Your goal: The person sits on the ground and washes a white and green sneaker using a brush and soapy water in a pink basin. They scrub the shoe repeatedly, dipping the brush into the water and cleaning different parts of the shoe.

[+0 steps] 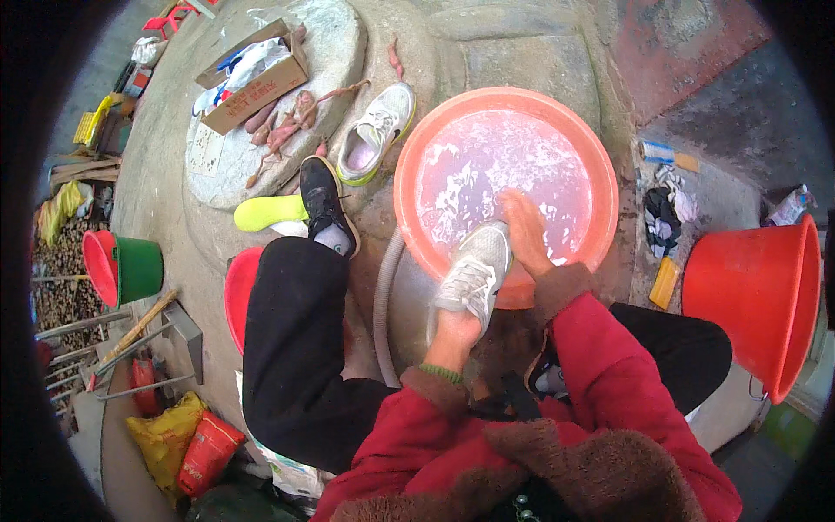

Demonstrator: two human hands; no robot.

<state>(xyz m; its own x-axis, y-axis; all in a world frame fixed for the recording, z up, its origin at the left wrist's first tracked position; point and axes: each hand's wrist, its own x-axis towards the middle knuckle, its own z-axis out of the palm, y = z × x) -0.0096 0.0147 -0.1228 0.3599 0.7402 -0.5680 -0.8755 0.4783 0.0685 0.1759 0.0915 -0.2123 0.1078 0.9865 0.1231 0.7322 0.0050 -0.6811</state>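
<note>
Two hands are busy over a big orange tub [417, 196] near the middle of my view, and I watch from far away. The left hand [454, 337] is pushed inside a pale, wet shoe [478, 270]; its fingers are hidden, so I cannot tell how far open they are. The shoe sits over the tub's near edge, with its toe pointing up and to the right. The right hand [527, 233] is just beside the toe, over the white, bubbly water [504, 165]. I see its back, with the fingers close together, but I cannot tell if it has hold of anything.

Up and left of the tub, I see another pale shoe [380, 126] and a yellow-green insole [265, 211] by a black shoe [322, 196] on a foot. A brown box [261, 97] sits on a flat stone [335, 48] at the upper left. At the right, I see a red bucket [735, 300] and a yellow brush [665, 283].
</note>
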